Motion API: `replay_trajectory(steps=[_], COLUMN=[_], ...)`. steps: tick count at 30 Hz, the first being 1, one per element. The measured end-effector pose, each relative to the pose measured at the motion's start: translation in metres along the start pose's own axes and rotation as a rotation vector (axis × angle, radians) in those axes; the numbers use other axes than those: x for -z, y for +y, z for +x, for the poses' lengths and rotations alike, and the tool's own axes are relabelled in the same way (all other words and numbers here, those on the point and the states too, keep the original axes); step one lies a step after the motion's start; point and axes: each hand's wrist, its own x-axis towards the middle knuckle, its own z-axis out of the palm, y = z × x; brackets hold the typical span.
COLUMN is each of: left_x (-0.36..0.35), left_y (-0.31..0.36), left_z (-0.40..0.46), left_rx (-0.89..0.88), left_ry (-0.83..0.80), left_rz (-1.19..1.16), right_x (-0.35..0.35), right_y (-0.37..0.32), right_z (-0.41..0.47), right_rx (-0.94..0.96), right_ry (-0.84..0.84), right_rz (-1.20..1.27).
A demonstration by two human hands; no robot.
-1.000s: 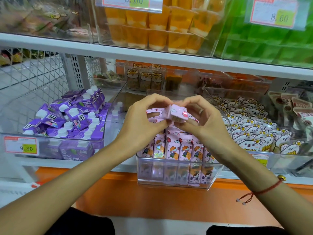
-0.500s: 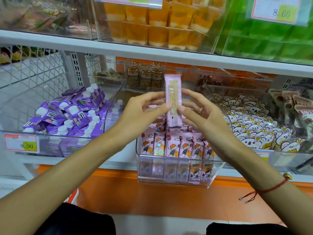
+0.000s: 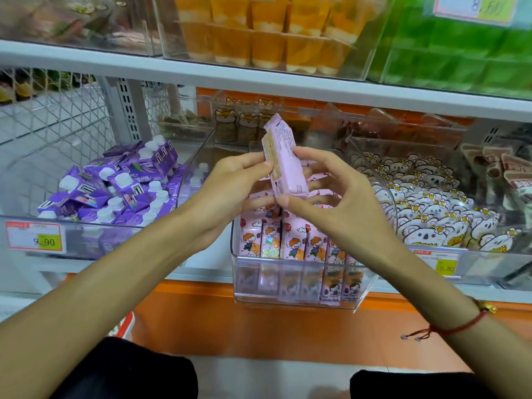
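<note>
Left hand (image 3: 227, 194), right hand (image 3: 339, 203) pinch pink packet (image 3: 283, 159) above clear bin (image 3: 293, 286) on white shop shelf (image 3: 201, 275).

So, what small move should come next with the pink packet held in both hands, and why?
Probably lower the pink packet upright into the clear bin below it. The left hand and right hand pinch it, tilted, above that bin, where matching packets stand upright in a row.

One wide-angle view was taken from the head; it was pointed forward and down at the shop shelf (image 3: 201, 77); left hand (image 3: 230, 194), right hand (image 3: 339, 211) and pink packet (image 3: 283, 165) were framed close, mid-picture.
</note>
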Motion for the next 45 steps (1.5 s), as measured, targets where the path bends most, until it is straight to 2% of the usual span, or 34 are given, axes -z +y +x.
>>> replay_trajectory(steps=[8,11,14,17,20,25,31,33,35,37,39,42,45], left_x=[-0.001,0.0,0.003,0.004,0.003,0.003,0.008,0.012,0.019,0.027,0.032,0.036,0.036], left_y=[0.002,0.002,0.004,0.005,0.005,0.003,0.001,0.002,0.003,0.002,-0.001,-0.004,-0.006], left_z=[-0.003,-0.002,0.001,-0.001,-0.003,-0.005,-0.002,-0.001,0.0,0.0,0.0,0.001,0.003], left_rx=[-0.031,-0.083,-0.126,-0.155,-0.211,-0.289,-0.32,-0.373,-0.436,-0.473,-0.472,-0.45,-0.455], left_ry=[-0.013,0.01,0.017,-0.063,-0.054,0.127,0.087,0.14,0.255,0.364,0.432,0.44,0.404], left_rz=[-0.096,-0.059,-0.063,-0.032,0.035,0.089,0.176,0.231,0.284,0.311,0.296,0.261,0.275], right_x=[-0.001,0.003,0.01,0.012,0.013,0.006,0.002,-0.001,-0.003,-0.008,-0.014,-0.022,-0.028], right_y=[0.002,0.0,0.001,0.006,0.011,0.013,0.018,0.023,0.031,0.038,0.043,0.05,0.055], right_z=[-0.002,0.004,0.009,0.009,0.009,0.007,0.009,0.011,0.013,0.017,0.021,0.028,0.032], right_rx=[0.064,-0.117,-0.347,-0.409,-0.406,-0.209,-0.148,-0.132,-0.065,0.08,0.194,0.256,0.268], right_ry=[0.045,0.033,-0.09,-0.197,-0.206,-0.059,0.01,-0.001,-0.064,-0.174,-0.28,-0.381,-0.454], right_rz=[-0.047,0.267,0.579,0.68,0.679,0.305,0.216,0.098,-0.203,-0.558,-0.806,-1.083,-1.208])
